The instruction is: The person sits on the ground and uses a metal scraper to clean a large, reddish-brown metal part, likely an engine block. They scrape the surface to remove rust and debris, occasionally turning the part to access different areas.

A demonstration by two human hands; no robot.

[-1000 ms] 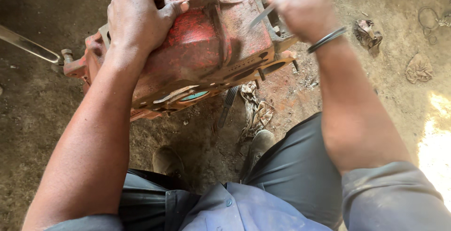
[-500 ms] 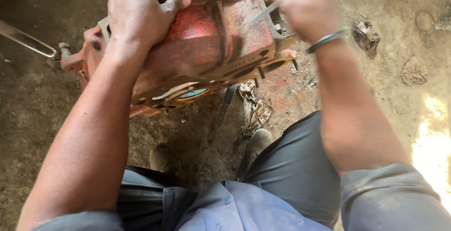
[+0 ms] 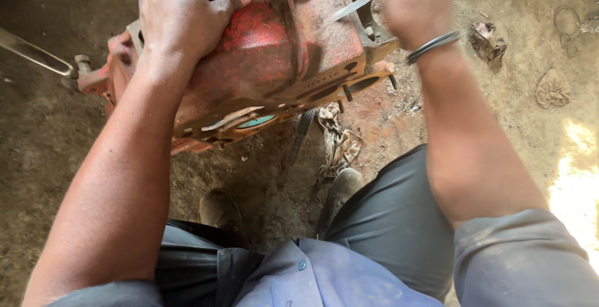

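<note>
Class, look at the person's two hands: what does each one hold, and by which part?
The left hand grips the red metal casting over its rounded top edge. The right hand holds a thin metal blade by its upper end, tip against the casting.

One red metal casting (image 3: 268, 63), one thin blade tool (image 3: 353, 6), two hands, one wrist bangle (image 3: 432, 46), two crumpled rags.
</note>
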